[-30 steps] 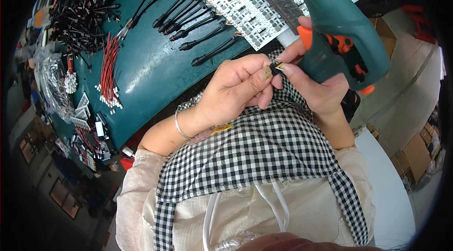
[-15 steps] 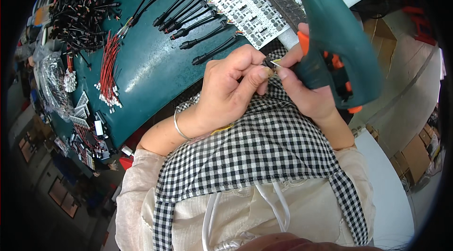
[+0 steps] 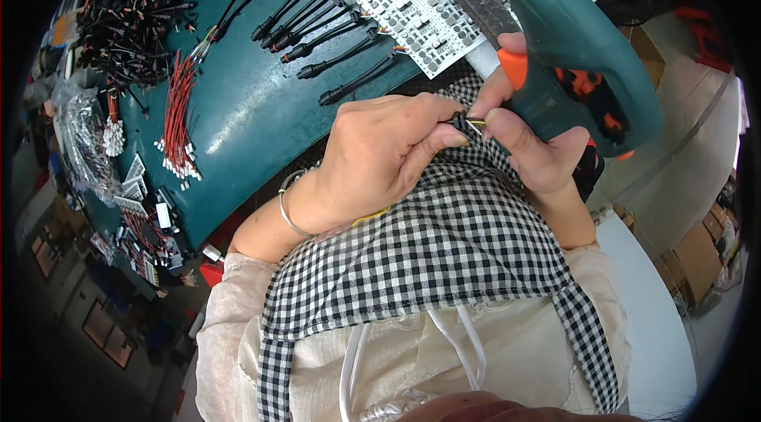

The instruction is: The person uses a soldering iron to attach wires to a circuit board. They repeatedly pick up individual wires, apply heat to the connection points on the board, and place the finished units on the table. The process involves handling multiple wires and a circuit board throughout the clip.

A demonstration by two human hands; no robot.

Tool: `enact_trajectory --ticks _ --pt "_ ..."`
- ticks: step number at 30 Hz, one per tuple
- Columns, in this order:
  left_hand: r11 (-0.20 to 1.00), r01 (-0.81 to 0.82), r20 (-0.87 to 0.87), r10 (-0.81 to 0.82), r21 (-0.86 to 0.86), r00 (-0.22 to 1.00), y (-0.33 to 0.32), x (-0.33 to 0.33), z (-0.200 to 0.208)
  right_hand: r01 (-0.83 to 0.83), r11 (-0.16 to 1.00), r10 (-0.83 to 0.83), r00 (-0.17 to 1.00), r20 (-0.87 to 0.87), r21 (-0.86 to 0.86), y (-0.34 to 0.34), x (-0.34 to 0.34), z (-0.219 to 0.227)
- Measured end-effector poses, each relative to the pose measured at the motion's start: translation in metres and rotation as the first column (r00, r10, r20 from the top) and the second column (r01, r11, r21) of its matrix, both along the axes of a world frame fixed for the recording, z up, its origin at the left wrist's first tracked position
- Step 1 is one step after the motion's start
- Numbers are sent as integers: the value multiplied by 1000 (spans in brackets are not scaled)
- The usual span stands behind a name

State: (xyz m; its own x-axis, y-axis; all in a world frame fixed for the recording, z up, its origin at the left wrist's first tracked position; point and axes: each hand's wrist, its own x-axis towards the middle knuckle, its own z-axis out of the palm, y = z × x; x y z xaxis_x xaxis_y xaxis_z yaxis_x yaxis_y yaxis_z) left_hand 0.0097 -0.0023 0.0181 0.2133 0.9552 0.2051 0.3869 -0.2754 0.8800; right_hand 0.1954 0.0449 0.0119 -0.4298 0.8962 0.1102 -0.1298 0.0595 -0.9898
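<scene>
My left hand (image 3: 388,145) is closed in a pinch on a small black cable connector (image 3: 457,121) in front of the checked apron. Thin yellow and black wires (image 3: 476,122) stick out of its right end. Thumb and forefinger of my right hand (image 3: 523,125) are closed at these wires. A dark green handheld tool (image 3: 575,49) with orange parts overlaps the right hand and hides some of its fingers. Whether that hand also grips the tool, I cannot tell.
Black cables with connectors (image 3: 349,85) lie in a row on the green table (image 3: 246,125), by white circuit boards (image 3: 404,6). Red wires with white plugs (image 3: 181,117), a heap of black cables (image 3: 131,18) and a clear plastic bag (image 3: 83,133) lie left. Cardboard boxes (image 3: 690,263) stand right.
The green tool has tilted, its lower end swinging right and up. My right thumb has shifted a little to the right, and more of the wires shows between my hands.
</scene>
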Motion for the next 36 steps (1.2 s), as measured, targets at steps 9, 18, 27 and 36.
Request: enact_trajectory --ticks 9,18,27,36 --pt "996 40 62 -45 83 997 0 -4 2 -39 998 42 998 -54 56 1 1 -8" --pt "999 -8 101 4 38 995 -2 0 3 16 990 -48 971 -235 -138 -6 -4 -9" --pt "999 35 160 -39 28 986 0 0 3 11 989 -44 973 -226 -146 -3 -8 -7" --pt "968 -230 -146 243 105 959 2 -15 -5 124 988 -137 977 -162 -92 0 26 10"
